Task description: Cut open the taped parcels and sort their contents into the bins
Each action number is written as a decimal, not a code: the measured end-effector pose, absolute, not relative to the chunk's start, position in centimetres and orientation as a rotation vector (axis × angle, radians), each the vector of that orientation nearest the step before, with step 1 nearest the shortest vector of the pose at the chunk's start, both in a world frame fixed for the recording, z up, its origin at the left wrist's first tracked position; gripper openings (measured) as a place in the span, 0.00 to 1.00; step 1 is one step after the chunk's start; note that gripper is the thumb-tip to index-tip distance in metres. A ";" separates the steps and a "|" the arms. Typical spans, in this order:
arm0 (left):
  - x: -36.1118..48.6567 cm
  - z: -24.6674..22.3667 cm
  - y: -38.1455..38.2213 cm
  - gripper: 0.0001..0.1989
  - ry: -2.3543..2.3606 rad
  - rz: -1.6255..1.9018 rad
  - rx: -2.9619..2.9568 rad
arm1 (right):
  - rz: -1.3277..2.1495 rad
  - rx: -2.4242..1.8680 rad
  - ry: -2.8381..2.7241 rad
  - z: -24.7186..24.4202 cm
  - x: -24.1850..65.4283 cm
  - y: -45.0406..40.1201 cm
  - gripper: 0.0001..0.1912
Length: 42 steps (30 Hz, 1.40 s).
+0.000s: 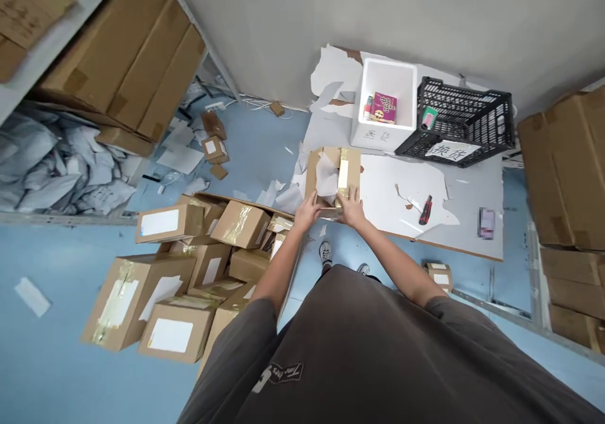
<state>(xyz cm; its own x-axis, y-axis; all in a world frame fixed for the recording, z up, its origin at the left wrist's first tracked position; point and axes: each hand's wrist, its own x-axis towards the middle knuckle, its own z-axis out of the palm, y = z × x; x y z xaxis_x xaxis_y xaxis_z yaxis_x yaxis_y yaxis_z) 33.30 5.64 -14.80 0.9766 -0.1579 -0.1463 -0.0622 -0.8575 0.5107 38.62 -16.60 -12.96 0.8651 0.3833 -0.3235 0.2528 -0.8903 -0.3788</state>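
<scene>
A small brown cardboard box [350, 159] with yellowish tape and a white label lies at the near left edge of the table. A crumpled white paper [326, 177] is on its left part. My left hand [307, 211] grips the box's near left corner. My right hand [352, 208] holds its near right side, fingers on top by the tape. Further right on the table rests a red and black box cutter [426, 210], apart from both hands.
A white foam bin [384, 135] with a purple box [384, 108] and a black crate [489, 121] stand at the table's back. Taped cartons [171, 334] are piled at lower left. Shelves with large boxes [127, 52] are at left; more boxes [558, 178] stand right.
</scene>
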 end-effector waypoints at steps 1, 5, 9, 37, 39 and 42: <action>32.9 -14.6 5.1 0.07 -0.177 -0.221 2.575 | 0.578 -2.712 -0.432 -13.0 38.1 -17.5 0.51; 31.2 -13.4 1.9 0.08 -0.290 -0.121 2.514 | 0.473 -2.650 -0.394 -12.2 36.4 -22.3 0.47; 30.7 -11.0 -3.5 0.09 -0.473 -0.086 2.463 | 0.304 -2.608 -0.301 -9.8 33.5 -29.9 0.46; 15.3 -7.4 -71.9 0.28 -1.637 -0.410 1.889 | -0.545 -2.366 1.120 -9.8 -10.5 -89.6 0.44; 16.3 -7.1 -70.3 0.24 -1.579 -0.377 1.928 | -0.581 -2.395 1.054 -9.6 -9.7 -90.0 0.42; 18.2 -6.9 -66.5 0.24 -1.462 -0.318 2.056 | -0.566 -2.477 0.894 -8.4 -6.2 -89.8 0.42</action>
